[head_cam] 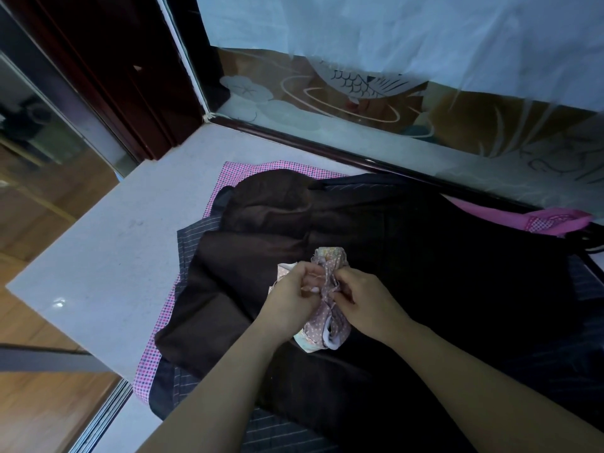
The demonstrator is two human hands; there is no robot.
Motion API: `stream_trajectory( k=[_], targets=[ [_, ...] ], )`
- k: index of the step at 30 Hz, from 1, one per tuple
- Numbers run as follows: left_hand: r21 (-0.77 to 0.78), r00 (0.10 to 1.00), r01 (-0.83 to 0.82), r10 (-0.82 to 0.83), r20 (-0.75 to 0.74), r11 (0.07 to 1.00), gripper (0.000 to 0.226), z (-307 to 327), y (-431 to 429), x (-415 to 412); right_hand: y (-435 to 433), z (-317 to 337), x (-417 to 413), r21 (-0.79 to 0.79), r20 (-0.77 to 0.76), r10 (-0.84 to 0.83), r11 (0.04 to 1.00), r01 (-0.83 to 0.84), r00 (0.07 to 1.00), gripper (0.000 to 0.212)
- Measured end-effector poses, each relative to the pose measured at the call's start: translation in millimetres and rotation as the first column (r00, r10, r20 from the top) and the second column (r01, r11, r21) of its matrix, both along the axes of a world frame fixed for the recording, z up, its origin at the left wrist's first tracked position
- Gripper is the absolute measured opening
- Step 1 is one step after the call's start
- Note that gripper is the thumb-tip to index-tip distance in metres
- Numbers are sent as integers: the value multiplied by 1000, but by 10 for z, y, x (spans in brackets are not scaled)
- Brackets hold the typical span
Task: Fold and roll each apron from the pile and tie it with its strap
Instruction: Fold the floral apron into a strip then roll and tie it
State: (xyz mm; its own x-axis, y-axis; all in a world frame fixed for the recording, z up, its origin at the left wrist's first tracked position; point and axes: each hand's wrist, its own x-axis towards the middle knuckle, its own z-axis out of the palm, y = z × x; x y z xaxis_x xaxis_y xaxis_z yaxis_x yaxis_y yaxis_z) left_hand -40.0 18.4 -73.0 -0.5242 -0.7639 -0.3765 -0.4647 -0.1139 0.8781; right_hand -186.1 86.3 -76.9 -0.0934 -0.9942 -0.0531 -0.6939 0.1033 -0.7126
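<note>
A small rolled apron (327, 331) of pale pink dotted cloth lies on top of a pile of aprons, its dotted strap (327, 282) wrapped round its middle. My left hand (291, 299) pinches the strap on the roll's left side. My right hand (362, 299) pinches the strap's other end just to the right, fingertips almost touching the left hand's. Under the roll spreads a dark brown apron (261, 223), with a dark striped apron (192, 237) and a pink dotted apron (235, 171) beneath it.
The pile sits on a pale stone ledge (114, 240) with its outer edge at the left above a wooden floor (39, 403). A frosted glass pane with a fish pattern (359, 86) and a dark frame border the far side. Pink cloth (549, 220) lies at the right.
</note>
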Motion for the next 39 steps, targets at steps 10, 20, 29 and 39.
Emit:
stream_trajectory(
  k=[10,20,29,39],
  targets=[
    [-99,975,98,-75,209,990,13,16,-28,-33,126,-139,31,-100,-177,-5,995,-13,984,10],
    [-70,925,293,-264,275,954,17,53,-171,-89,152,-195,175,-101,155,-320,936,338,935,19],
    [-451,863,325,-65,501,831,12,122,-9,-236,188,-6,-44,-59,160,-39,997,49,986,25],
    [-416,920,358,-242,308,836,22,45,-77,-187,275,-97,17,-139,245,-143,974,181,959,6]
  ],
)
